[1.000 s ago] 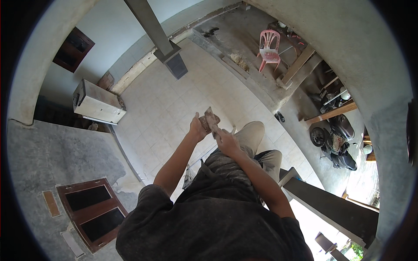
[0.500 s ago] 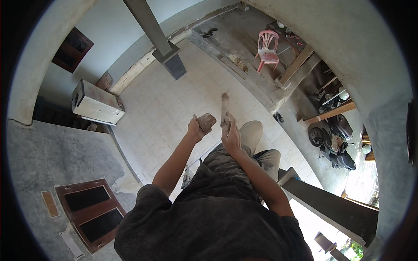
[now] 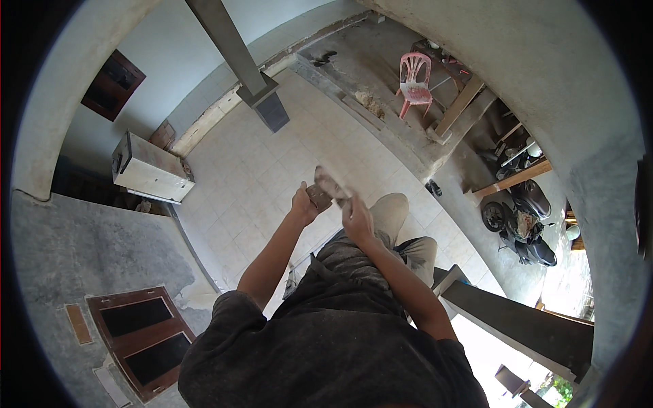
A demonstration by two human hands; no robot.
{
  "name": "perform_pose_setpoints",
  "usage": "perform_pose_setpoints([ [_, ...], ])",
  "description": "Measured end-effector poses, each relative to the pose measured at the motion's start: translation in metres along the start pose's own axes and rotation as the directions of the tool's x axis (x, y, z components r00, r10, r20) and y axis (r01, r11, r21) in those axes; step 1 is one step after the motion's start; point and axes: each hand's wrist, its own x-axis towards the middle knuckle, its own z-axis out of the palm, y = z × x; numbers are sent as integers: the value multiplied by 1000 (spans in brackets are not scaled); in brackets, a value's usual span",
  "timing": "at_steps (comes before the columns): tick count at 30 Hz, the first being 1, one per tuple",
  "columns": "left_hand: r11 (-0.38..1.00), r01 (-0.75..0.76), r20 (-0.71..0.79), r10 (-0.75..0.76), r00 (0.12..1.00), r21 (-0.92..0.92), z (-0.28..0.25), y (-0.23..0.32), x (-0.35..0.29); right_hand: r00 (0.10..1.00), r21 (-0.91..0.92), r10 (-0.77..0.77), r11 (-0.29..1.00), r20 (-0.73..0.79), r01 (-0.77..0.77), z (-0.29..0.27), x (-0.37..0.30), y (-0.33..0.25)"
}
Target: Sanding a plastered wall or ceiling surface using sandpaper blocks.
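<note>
While the left hand [image 3: 304,206] holds a block [image 3: 317,200], pale tiles [image 3: 238,183] border grey walling [image 3: 102,245].

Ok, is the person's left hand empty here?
No, the left hand holds a brown block beneath the flat tool's blade.

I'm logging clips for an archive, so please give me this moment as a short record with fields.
left hand: holds a brown block
left hand position: left of the right hand
right hand: grips a flat, elongated piece, slightly blurred
overlap: piece crosses in front of block; contact unclear
floor: pale tiles
left side: white box-shaped cabinet
upper right: pink plastic chair
far right: parked motorcycle
</note>
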Motion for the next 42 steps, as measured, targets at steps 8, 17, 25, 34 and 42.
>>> perform_pose_setpoints([
  [8,998,-12,56,8,998,65,2,-1,0,972,-95,-216,970,88,224,1,-1,15],
  [17,998,-35,150,28,988,46,-4,1,7,988,-206,-59,974,144,89,-2,-5,7],
  [25,1000,2,258,-10,966,31,-11,-3,9,929,-340,133,940,346,-8,-6,-10,-7],
  [34,997,-49,37,47,998,63,1,0,1,986,-196,-167,967,-14,161,-4,-6,-2],
  [42,997,-74,184,72,980,3,-19,-1,24,989,-196,26,981,147,4,0,-11,5],
])
